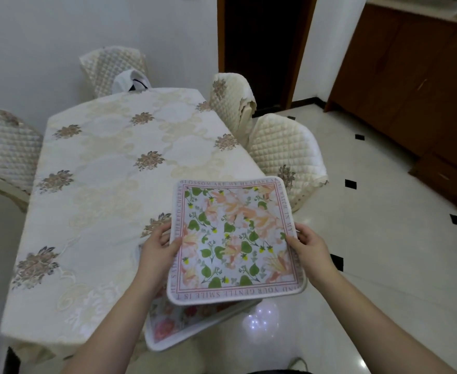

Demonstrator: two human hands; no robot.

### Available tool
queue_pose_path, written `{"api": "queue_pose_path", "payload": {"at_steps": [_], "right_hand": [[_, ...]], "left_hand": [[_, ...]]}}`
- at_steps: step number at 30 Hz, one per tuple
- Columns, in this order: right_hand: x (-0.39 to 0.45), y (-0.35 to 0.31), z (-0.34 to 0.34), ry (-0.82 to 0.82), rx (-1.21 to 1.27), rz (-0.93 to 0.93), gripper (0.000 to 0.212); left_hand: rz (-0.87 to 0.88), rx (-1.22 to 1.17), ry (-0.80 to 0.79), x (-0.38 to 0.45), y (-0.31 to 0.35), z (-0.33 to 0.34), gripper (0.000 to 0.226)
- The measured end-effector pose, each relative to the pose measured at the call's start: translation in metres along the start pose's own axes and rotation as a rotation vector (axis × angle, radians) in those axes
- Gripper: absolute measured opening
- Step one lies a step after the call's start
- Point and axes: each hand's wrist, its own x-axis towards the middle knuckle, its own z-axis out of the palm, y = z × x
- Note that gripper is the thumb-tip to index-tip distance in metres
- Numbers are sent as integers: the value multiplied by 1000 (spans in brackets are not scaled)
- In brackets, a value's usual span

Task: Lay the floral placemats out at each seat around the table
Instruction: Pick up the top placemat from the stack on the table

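I hold a square floral placemat with a white rim and a lettered border above the table's near right corner. My left hand grips its left edge, thumb on top. My right hand grips its right edge the same way. Below it lies another floral placemat with red flowers, partly hidden and sticking out past the table's near edge. The table wears a cream cloth with brown flower motifs.
Quilted cream chairs stand around the table: one at the left, one at the far end, two on the right. A dark doorway and a brown wooden cabinet lie beyond on glossy tiled floor.
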Motion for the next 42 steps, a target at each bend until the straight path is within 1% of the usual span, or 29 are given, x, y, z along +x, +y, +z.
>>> {"api": "queue_pose_path", "payload": {"at_steps": [2, 5, 13, 17, 22, 26, 30, 38, 42], "right_hand": [[5, -1, -20, 6, 21, 6, 23], [15, -1, -56, 26, 44, 21, 21], [56, -10, -158, 61, 97, 29, 22], [73, -19, -204, 75, 76, 5, 21], [89, -29, -246, 119, 72, -16, 23], [108, -33, -264, 134, 69, -23, 23], [131, -39, -273, 161, 64, -19, 20], [194, -70, -284, 234, 7, -27, 18], [225, -86, -288, 251, 11, -30, 17]], "left_hand": [[6, 28, -2, 0, 3, 22, 37], [0, 21, -19, -2, 9, 65, 35], [-9, -10, -57, -2, 41, 180, 28], [-20, -34, -67, 0, 55, 225, 32], [-24, -94, -122, 4, 73, 269, 39], [19, -88, -106, 10, 83, 296, 36], [50, -119, -137, 30, 90, 314, 30], [55, -188, -229, 103, 108, 355, 28], [62, -225, -225, 138, 117, 371, 29]]}}
